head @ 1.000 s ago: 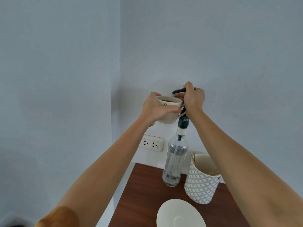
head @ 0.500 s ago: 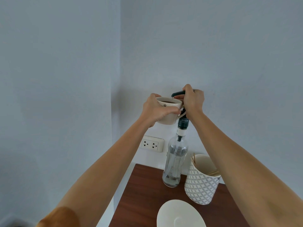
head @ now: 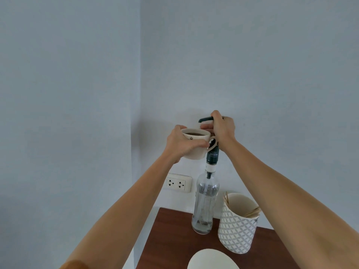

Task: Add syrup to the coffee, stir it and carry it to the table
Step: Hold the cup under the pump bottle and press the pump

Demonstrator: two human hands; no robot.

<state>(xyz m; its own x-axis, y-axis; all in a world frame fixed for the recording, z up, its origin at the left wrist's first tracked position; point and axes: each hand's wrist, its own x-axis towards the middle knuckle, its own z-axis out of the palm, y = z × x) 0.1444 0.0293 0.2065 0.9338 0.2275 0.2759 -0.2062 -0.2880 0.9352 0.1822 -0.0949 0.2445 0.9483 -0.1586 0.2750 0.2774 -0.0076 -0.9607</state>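
Note:
A clear glass syrup bottle stands upright at the back of a brown wooden table. Its dark pump head is gripped from above by my right hand. My left hand holds a cream coffee cup in the air, just left of the bottle neck and below the pump spout. Dark coffee shows inside the cup. The cup handle points right, against the bottle neck.
A white patterned holder with wooden stir sticks stands right of the bottle. A white saucer lies at the table's near edge. A wall socket sits behind, and walls close off the back and left.
My right hand and the pump head have risen slightly after a dip half a second ago. The cup stays under the spout in my left hand.

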